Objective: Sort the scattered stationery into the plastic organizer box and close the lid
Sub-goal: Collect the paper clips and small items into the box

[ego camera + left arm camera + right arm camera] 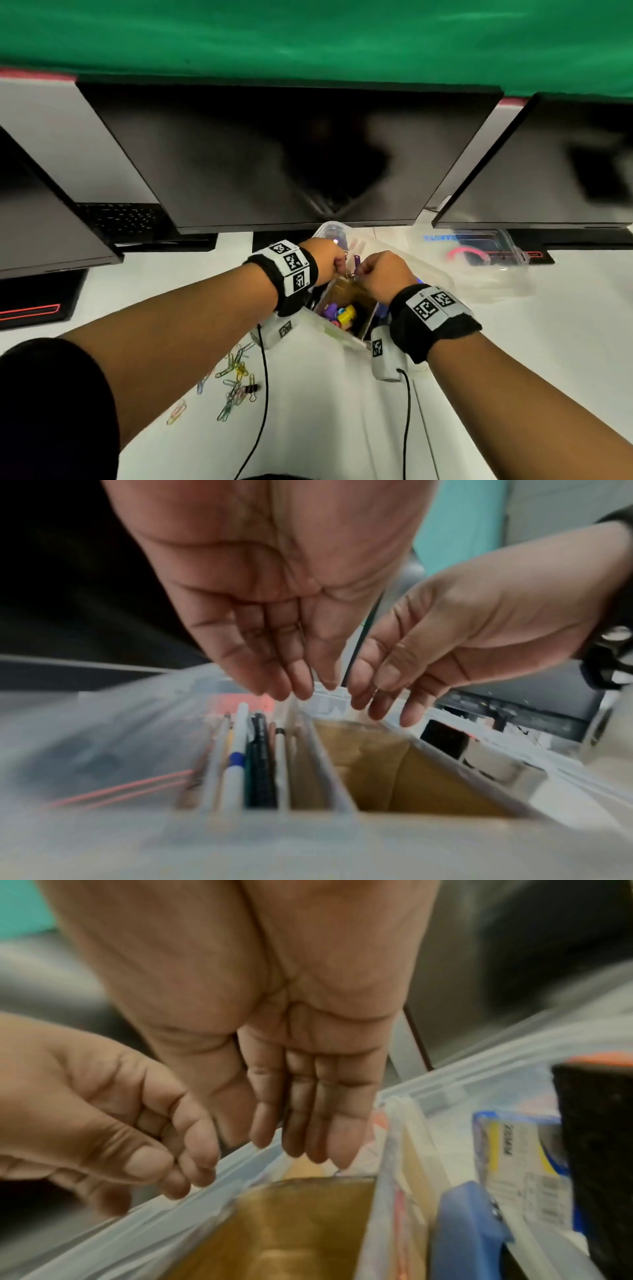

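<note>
The clear plastic organizer box [329, 330] stands open in front of me, its lid [411, 263] tipped back. Both hands hover over its brown-bottomed compartment [394, 772], almost touching each other. My left hand [339, 265] points its loosely bunched fingers [301, 688] down, and nothing shows between them. My right hand [364, 270] hangs beside it with straight fingers [304, 1148], also empty. A small purple piece [356, 262] shows between the hands; it is blurred. Pens [240, 750] fill the left compartment. Coloured paper clips [236, 377] and a black binder clip [251, 388] lie on the white table.
Dark monitors [291, 154] stand close behind the box. A second clear container [479, 250] sits at the back right. A blue stapler [469, 1231] and a staple packet [524, 1164] lie in the right compartment. Small coloured items [344, 313] fill the near one. Two black cables [263, 394] trail from my wrists.
</note>
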The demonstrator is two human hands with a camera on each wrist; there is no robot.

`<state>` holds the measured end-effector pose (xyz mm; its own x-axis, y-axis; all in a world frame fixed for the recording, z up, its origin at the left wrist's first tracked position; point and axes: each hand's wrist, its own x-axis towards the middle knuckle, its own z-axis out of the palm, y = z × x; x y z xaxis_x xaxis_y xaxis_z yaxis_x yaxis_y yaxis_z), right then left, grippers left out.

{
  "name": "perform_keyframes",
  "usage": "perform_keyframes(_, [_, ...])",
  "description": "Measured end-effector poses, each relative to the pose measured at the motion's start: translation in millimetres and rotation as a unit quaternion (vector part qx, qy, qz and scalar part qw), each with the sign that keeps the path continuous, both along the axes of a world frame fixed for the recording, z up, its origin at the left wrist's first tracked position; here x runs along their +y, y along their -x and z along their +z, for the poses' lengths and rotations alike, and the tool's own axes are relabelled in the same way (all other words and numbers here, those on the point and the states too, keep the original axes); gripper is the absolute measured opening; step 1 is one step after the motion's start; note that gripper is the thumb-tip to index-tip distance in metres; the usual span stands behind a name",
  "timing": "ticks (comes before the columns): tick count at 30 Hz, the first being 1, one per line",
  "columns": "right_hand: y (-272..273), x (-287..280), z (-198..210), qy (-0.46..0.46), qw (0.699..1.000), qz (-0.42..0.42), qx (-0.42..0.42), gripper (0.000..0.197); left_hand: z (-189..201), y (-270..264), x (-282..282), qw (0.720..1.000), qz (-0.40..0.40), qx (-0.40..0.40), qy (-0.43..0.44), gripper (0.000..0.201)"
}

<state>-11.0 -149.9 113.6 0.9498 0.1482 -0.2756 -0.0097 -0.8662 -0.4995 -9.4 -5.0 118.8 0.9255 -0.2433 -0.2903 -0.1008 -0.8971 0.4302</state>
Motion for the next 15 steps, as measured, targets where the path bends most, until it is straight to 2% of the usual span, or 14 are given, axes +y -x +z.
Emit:
perform_keyframes(3, [33, 14, 8, 0.053, 0.992, 0.115, 0.022, 0.016, 4, 23, 27, 0.997, -0.055, 0.02, -0.053, 0.025])
perform_keyframes(5, [50, 22, 3, 0.08, 0.983, 0.161, 0.025, 0.018, 3, 35, 42, 0.992, -0.09, 0.034, -0.082, 0.024])
perform_keyframes(9, [67, 33, -24, 0.129, 0.978, 0.162, 0.016, 0.027, -10, 50, 63, 0.982, -0.128, 0.037, -0.135, 0.031])
perform_keyframes(15, [79, 47, -30, 0.129, 0.978, 0.164, -0.027, 0.027, -19, 65, 82, 0.988, -0.112, 0.004, -0.102, 0.031])
